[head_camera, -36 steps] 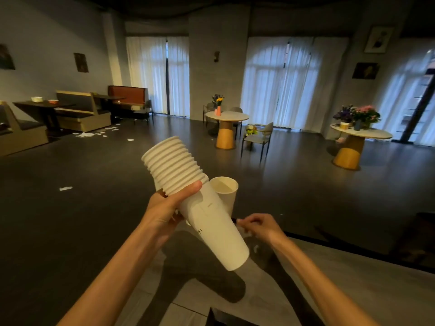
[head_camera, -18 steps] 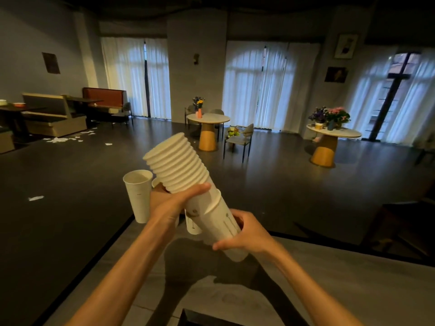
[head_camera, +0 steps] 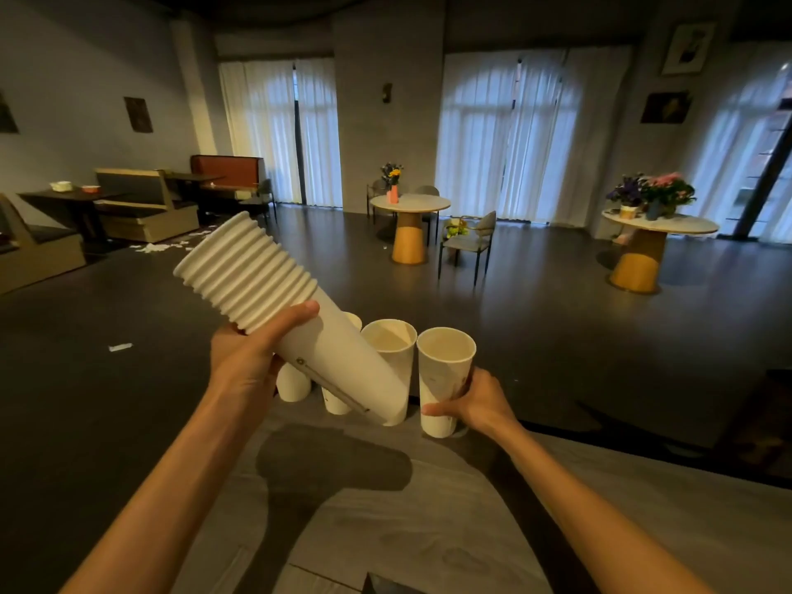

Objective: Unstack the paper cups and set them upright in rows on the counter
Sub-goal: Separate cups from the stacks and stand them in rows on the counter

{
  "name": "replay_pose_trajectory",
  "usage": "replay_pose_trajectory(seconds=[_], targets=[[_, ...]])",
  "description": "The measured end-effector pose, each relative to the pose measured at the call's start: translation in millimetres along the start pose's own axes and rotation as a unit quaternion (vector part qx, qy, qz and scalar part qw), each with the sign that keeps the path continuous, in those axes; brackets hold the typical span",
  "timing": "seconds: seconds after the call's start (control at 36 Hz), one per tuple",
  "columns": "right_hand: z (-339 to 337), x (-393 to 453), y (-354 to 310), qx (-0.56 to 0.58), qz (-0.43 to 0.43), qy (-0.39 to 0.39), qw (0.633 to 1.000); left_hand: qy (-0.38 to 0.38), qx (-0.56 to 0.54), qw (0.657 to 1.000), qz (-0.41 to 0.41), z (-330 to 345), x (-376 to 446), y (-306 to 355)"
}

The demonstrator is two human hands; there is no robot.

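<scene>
Cup (head_camera: pixel 443 379) upright on counter (head_camera: pixel 428 529), R hand (head_camera: pixel 480 400) fingers wrapped round it; L hand (head_camera: pixel 246 362) grips stack (head_camera: pixel 274 302).

cup stack (head_camera: pixel 300 332) tilted before cups (head_camera: pixel 390 349), counter (head_camera: pixel 385 508) beneath

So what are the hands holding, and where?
The left hand grips the tilted stack of cups around its middle, just below the rims. The right hand holds one upright cup by its lower side.

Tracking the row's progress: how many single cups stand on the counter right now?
4: one in the right hand, one left of it, two partly behind the stack; others may be hidden.
</scene>
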State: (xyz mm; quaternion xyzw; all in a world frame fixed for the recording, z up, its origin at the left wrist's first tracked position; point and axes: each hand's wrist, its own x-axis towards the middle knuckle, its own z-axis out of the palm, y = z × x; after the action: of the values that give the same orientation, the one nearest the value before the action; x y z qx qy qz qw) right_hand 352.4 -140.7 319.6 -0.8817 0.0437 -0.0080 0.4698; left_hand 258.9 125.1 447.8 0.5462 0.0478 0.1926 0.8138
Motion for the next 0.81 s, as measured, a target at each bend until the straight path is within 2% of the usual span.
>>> replay_pose_trajectory(seconds=[0.39, 0.58, 0.67, 0.75, 0.81], targets=[[5.7, 1.2, 7.5, -0.014, 0.012, 0.026, 0.999, -0.071, 0.042, 0.997, -0.008, 4.1, -6.1, -14.8], [-15.3, -14.7, 15.2, -0.05, 0.047, -0.024, 0.997, -0.113, 0.054, 0.992, -0.032, 24.9, -28.6, -12.9], [-34.8, -34.9, 23.4, -0.064, 0.056, -0.047, 0.995, -0.136, 0.029, 0.988, -0.067, 39.6, -38.9, -16.1], [-55.8, -64.6, 18.4, 0.012, 0.047, -0.122, 0.991, -0.137, -0.002, 0.984, -0.116, 60.6, -50.8, -23.5], [-70.2, -80.7, 15.5, 0.171, 0.078, -0.204, 0.961, -0.153, -0.003, 0.98, -0.128, 75.6, -60.4, -28.3]])
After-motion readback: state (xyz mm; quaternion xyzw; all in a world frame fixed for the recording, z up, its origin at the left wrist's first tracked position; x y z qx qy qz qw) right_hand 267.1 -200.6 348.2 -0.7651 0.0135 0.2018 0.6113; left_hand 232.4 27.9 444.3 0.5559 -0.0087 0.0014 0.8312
